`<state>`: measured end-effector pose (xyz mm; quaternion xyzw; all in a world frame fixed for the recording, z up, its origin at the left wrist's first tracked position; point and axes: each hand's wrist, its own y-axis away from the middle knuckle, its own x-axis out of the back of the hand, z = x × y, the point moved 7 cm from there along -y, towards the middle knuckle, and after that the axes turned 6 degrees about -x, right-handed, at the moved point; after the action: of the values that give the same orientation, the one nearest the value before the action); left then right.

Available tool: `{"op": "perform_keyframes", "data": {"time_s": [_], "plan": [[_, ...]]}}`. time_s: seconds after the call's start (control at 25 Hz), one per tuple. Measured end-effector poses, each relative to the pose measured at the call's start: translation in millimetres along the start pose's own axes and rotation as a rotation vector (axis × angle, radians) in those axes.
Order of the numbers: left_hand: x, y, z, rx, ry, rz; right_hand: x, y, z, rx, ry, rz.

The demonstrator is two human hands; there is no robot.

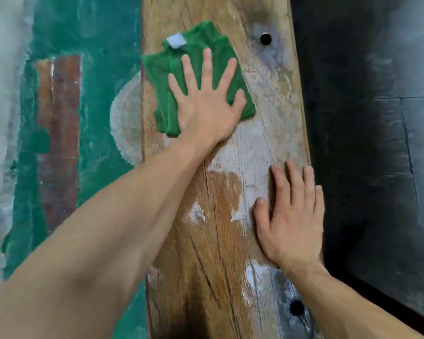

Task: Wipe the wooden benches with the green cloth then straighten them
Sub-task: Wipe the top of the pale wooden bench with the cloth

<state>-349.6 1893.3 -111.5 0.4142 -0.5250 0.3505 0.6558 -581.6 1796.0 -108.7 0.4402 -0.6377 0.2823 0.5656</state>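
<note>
The right hand (293, 216) lies flat, fingers straight and together, on the bench (220, 253) against its right edge, nearer than the cloth and holding nothing. Just behind it, near that same edge, sits a dark hole (296, 307). Farther along, the left hand (206, 101) presses the folded green cloth (198, 74) with fingers spread wide, toward the bench's left edge. Beyond the cloth, a second hole (265, 38) lies near the right edge. Green painted floor (96, 94) runs along the left.

bare bench (267, 133) lies between the cloth (181, 69) and the right hand (293, 216), unobstructed.
</note>
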Motion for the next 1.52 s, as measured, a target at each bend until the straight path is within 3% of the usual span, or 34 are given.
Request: {"op": "perform_keyframes", "data": {"time_s": [0.12,0.2,0.28,0.36,0.44,0.52,0.6,0.64,0.72,0.84,0.96,1.04,1.12,1.24,1.28,1.36,1.44,1.52], "plan": [[-19.3,112.1,26.8,-0.533,-0.101,-0.058,0.5,1.8,-1.5,-0.016,0.009,-0.019],[-15.8,156.2,-14.2,-0.638,-0.132,-0.060,1.1,-0.5,-1.5,-0.021,0.026,-0.029],[-1.2,100.9,-60.0,-0.461,-0.145,-0.040,0.8,-1.0,-0.8,-0.025,0.059,-0.036],[15.7,-3.8,-75.7,-0.101,-0.076,0.040,-1.0,-2.4,-2.0,0.002,0.058,-0.021],[23.8,-87.8,-37.5,0.047,0.031,0.027,-4.6,-2.5,-0.4,0.020,0.071,-0.005],[14.4,-104.6,29.6,-0.073,0.020,0.022,-8.8,-2.3,1.8,0.019,0.051,-0.002],[1.3,-48.7,77.9,-0.396,-0.082,-0.021,-9.2,-2.7,3.4,0.030,0.010,0.004],[-8.0,-3.3,79.7,-0.552,-0.127,-0.036,-8.1,-0.1,1.9,0.038,-0.002,0.020],[-12.6,72.3,48.4,-0.671,-0.153,-0.065,-7.4,1.2,4.0,0.032,0.002,0.020],[5.2,56.5,-23.5,-0.481,-0.181,-0.064,-7.6,1.1,2.2,0.034,0.006,-0.045],[22.2,-70.4,-44.2,-0.046,-0.079,0.048,-10.1,1.1,2.0,0.030,0.002,-0.065],[31.2,-144.2,-17.6,0.067,0.000,0.067,-10.2,2.8,1.8,0.027,-0.014,-0.064],[23.4,-158.0,35.8,-0.023,-0.023,0.061,-8.3,-0.3,-0.7,0.029,-0.003,-0.055],[-0.5,-40.3,92.6,-0.566,-0.142,-0.009,-5.9,-1.1,0.9,0.005,0.008,-0.045],[-7.5,20.9,80.4,-0.732,-0.168,-0.044,-4.5,0.5,0.0,-0.003,-0.010,-0.043],[-7.4,104.9,21.9,-0.892,-0.176,-0.091,-5.0,2.7,-0.2,-0.015,-0.039,-0.043],[3.5,89.7,-38.4,-0.863,-0.175,-0.120,-6.2,2.2,2.2,-0.020,-0.036,-0.044],[13.6,10.4,-60.3,-0.576,-0.191,-0.040,-7.3,0.3,2.3,-0.016,-0.038,-0.048]]}}
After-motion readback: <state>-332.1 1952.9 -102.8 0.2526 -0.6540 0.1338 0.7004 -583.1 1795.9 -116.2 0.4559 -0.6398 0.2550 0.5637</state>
